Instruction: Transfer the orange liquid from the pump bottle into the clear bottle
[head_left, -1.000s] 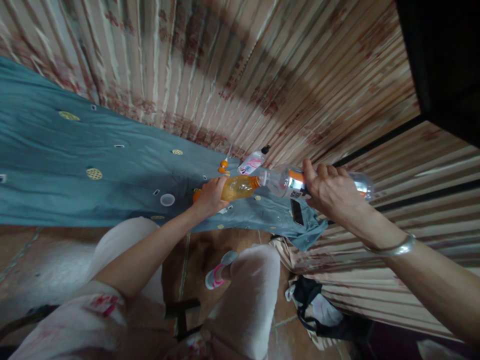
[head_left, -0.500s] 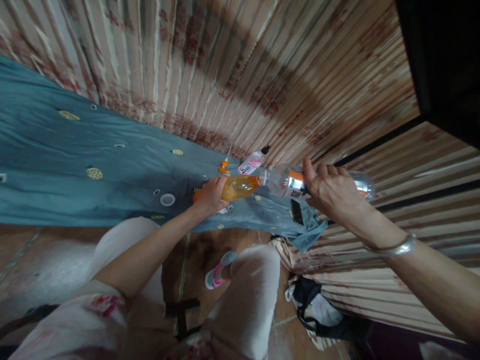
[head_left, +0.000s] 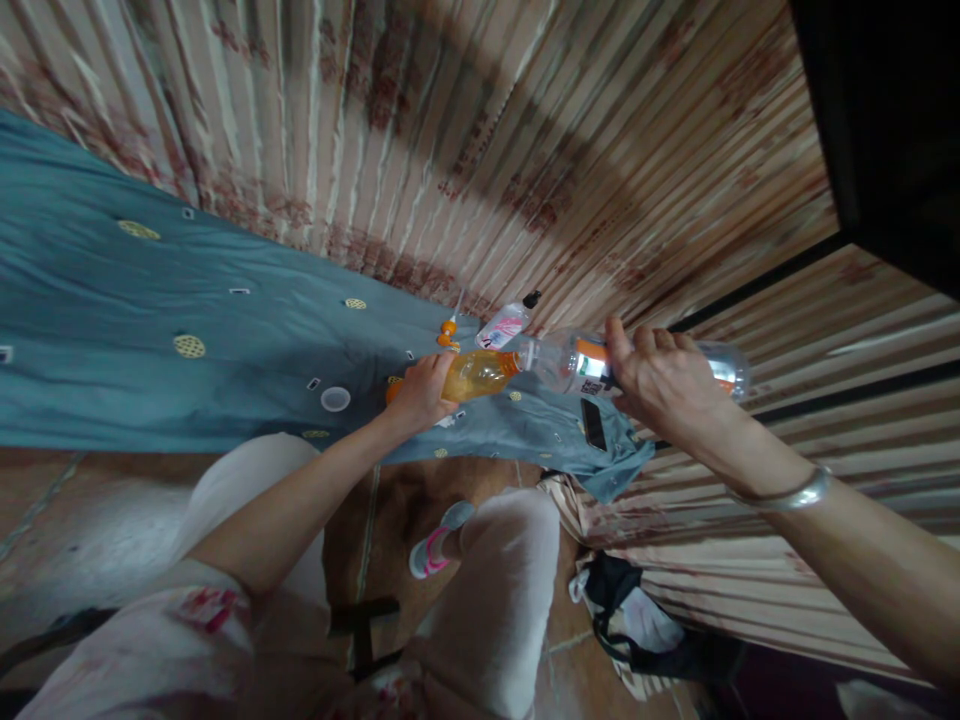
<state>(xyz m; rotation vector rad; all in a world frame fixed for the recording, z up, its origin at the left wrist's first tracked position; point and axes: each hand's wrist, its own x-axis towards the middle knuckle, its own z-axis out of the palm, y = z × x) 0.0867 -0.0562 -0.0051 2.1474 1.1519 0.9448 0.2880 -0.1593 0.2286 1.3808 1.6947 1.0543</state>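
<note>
A striped cloth (head_left: 525, 150) is covering most of the surface ahead, and a blue sheet (head_left: 150, 330) is lying over its near edge, running from the left toward the middle. On the sheet's right corner a dark phone (head_left: 594, 424) is lying flat. The right hand (head_left: 664, 385) is gripping a clear bottle (head_left: 570, 365) around its labelled middle, holding it on its side above the sheet with the neck pointing left. That neck is meeting the mouth of an orange bottle (head_left: 476, 374), which the left hand (head_left: 421, 392) is clasping near its base, also tipped over; orange liquid is filling it. Just behind the two bottles a small white bottle (head_left: 504, 324) with a pink label is lying on the sheet, with an orange cap (head_left: 448, 332) just beside it. A white lid (head_left: 334, 399) is resting farther left, near the left hand.
</note>
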